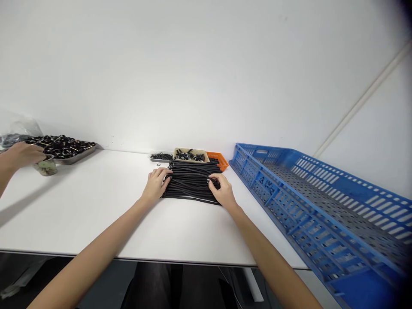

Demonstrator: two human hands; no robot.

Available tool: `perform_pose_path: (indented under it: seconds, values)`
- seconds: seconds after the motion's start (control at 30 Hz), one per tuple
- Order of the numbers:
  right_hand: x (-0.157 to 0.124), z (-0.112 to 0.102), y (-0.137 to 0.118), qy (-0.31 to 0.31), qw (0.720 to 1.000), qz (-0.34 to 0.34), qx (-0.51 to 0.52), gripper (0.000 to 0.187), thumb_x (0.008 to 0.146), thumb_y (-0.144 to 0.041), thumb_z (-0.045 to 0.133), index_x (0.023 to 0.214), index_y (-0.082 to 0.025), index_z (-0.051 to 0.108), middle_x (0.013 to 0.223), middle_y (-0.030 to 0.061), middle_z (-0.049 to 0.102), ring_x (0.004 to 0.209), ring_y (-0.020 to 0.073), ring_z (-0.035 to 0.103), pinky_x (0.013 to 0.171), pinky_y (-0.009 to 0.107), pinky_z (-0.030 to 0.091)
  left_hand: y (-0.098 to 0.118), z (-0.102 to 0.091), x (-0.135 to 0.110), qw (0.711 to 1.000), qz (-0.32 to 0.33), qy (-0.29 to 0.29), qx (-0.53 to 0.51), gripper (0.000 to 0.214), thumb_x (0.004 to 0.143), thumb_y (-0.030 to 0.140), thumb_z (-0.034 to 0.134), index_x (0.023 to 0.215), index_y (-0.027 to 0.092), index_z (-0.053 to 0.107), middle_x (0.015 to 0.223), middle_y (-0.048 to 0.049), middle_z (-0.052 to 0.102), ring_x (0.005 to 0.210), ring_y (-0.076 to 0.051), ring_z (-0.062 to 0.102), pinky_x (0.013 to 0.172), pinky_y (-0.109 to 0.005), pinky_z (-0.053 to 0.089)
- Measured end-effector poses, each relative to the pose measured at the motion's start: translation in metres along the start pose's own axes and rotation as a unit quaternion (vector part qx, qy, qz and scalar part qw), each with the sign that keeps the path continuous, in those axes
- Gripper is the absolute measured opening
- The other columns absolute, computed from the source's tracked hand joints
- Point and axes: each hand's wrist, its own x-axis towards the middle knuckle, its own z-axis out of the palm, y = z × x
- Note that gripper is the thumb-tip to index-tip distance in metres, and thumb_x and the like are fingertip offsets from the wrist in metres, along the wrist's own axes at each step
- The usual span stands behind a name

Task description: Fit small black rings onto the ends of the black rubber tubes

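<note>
A stack of long black tubes (189, 182) lies side by side across the white table in front of me. At its left ends, my left hand (156, 183) is closed, thumb and fingers pinched on the tubes. My right hand (222, 189) curls over the right side, its thumb and forefinger closed on a black tube; a small shiny spot shows at the fingertips. Which tubes each hand grips is partly hidden by the fingers. Small metallic bits show along the left ends of the stack.
Behind the stack stand a small tray of black rings (161, 157), a cream tray of small parts (191, 155) and an orange basket (222, 161). A large blue crate (277, 193) flanks the right. At left, another person's hand (24, 154) is near a plastic cup (47, 166) and a metal tray (75, 159).
</note>
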Motion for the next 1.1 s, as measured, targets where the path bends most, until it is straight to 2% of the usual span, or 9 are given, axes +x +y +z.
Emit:
perform_pose_path:
  seconds: [0.17, 0.33, 0.53, 0.67, 0.77, 0.87, 0.97, 1.03, 1.1]
  values:
    - [-0.001, 0.003, -0.005, 0.045, 0.999, -0.002, 0.026, 0.012, 0.09, -0.024, 0.053, 0.101, -0.023, 0.059, 0.088, 0.0032, 0.063, 0.081, 0.0191, 0.061, 0.074, 0.034, 0.052, -0.003, 0.0, 0.002, 1.0, -0.01, 0.003, 0.012, 0.018, 0.095, 0.026, 0.048, 0.109, 0.026, 0.059, 0.114, -0.0058, 0.063, 0.106, -0.024, 0.052, 0.09, -0.04, 0.038]
    - [0.002, 0.003, -0.008, 0.069, 0.997, -0.007, 0.021, 0.011, 0.093, -0.025, 0.053, 0.101, -0.023, 0.06, 0.09, 0.0034, 0.064, 0.081, 0.0185, 0.061, 0.076, 0.033, 0.052, -0.003, -0.004, 0.005, 0.999, 0.022, 0.029, 0.021, 0.016, 0.096, 0.024, 0.046, 0.102, 0.023, 0.061, 0.1, -0.005, 0.065, 0.094, -0.021, 0.056, 0.085, -0.037, 0.038]
    - [0.004, 0.0, -0.003, 0.092, 0.992, 0.083, -0.006, 0.013, 0.09, -0.035, 0.057, 0.094, -0.023, 0.055, 0.075, -0.0001, 0.059, 0.069, 0.0179, 0.058, 0.07, 0.032, 0.049, -0.001, -0.011, 0.008, 0.994, 0.07, 0.027, 0.08, 0.02, 0.098, 0.033, 0.044, 0.097, 0.021, 0.059, 0.089, -0.0045, 0.066, 0.084, -0.021, 0.059, 0.086, -0.038, 0.035]
    - [0.007, -0.001, -0.001, 0.11, 0.986, 0.119, -0.023, 0.02, 0.088, -0.041, 0.059, 0.087, -0.023, 0.051, 0.07, -0.0018, 0.056, 0.064, 0.017, 0.056, 0.068, 0.032, 0.049, -0.001, -0.01, 0.015, 0.995, 0.042, 0.041, 0.081, 0.025, 0.099, 0.028, 0.035, 0.107, 0.02, 0.058, 0.096, -0.0063, 0.067, 0.086, -0.02, 0.06, 0.087, -0.037, 0.035]
    - [0.013, 0.002, 0.008, 0.124, 0.987, 0.101, -0.028, 0.015, 0.091, -0.037, 0.053, 0.09, -0.022, 0.054, 0.083, 0.0035, 0.061, 0.074, 0.0186, 0.06, 0.074, 0.034, 0.052, -0.007, -0.004, 0.023, 0.995, 0.01, 0.042, 0.086, 0.03, 0.099, 0.025, 0.033, 0.118, 0.021, 0.056, 0.103, -0.0077, 0.066, 0.094, -0.021, 0.06, 0.088, -0.038, 0.035]
    - [0.016, 0.008, 0.024, 0.094, 0.992, 0.07, -0.039, 0.021, 0.092, -0.025, 0.043, 0.107, -0.021, 0.057, 0.108, 0.0101, 0.063, 0.102, 0.0225, 0.06, 0.093, 0.041, 0.05, -0.017, 0.002, 0.029, 0.995, -0.021, 0.029, 0.095, 0.04, 0.098, 0.021, 0.029, 0.133, 0.025, 0.048, 0.115, -0.0096, 0.064, 0.105, -0.024, 0.057, 0.091, -0.04, 0.035]
    - [0.014, 0.009, 0.041, 0.058, 0.994, 0.07, -0.067, 0.042, 0.088, -0.019, 0.043, 0.129, -0.02, 0.048, 0.137, 0.0125, 0.05, 0.132, 0.0251, 0.041, 0.112, 0.051, 0.035, -0.026, 0.005, 0.027, 0.995, -0.058, 0.021, 0.078, 0.044, 0.097, 0.023, 0.031, 0.14, 0.025, 0.042, 0.125, -0.012, 0.06, 0.11, -0.027, 0.056, 0.093, -0.044, 0.036]
    - [0.01, 0.007, 0.047, 0.059, 0.992, 0.076, -0.078, 0.046, 0.087, -0.018, 0.044, 0.133, -0.019, 0.045, 0.141, 0.0136, 0.046, 0.136, 0.0266, 0.035, 0.113, 0.054, 0.03, -0.028, 0.004, 0.023, 0.995, -0.077, 0.031, 0.057, 0.042, 0.096, 0.026, 0.034, 0.138, 0.024, 0.043, 0.127, -0.0128, 0.059, 0.11, -0.027, 0.056, 0.094, -0.045, 0.037]
    - [0.007, 0.003, 0.048, 0.066, 0.991, 0.08, -0.08, 0.044, 0.086, -0.017, 0.044, 0.13, -0.019, 0.048, 0.136, 0.014, 0.05, 0.132, 0.0271, 0.04, 0.111, 0.055, 0.032, -0.026, 0.001, 0.019, 0.995, -0.08, 0.038, 0.038, 0.039, 0.096, 0.028, 0.036, 0.132, 0.023, 0.047, 0.124, -0.0125, 0.06, 0.109, -0.027, 0.057, 0.094, -0.045, 0.037]
